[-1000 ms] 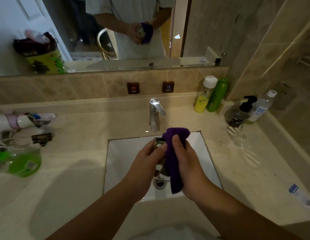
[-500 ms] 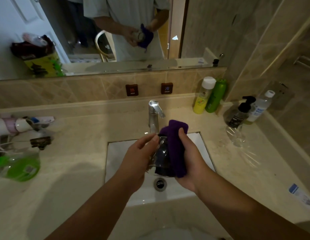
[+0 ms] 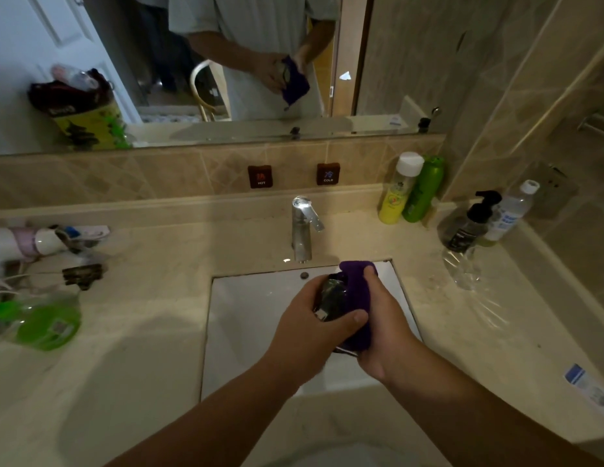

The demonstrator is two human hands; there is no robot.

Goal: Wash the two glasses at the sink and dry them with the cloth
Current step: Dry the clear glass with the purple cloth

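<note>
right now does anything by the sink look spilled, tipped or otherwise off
Mostly no. A green bottle lies on its side on the counter's left. A glass stands at the right. Left hand holds the other glass, right hand the cloth.

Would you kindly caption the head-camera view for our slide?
Left hand holds a clear drinking glass above the white sink while right hand presses a purple cloth against it.

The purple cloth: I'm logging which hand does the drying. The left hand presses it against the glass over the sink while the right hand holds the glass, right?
Not quite: the hands are swapped. In the head view the right hand presses the purple cloth against the glass over the sink, while the left hand holds the glass.
</note>
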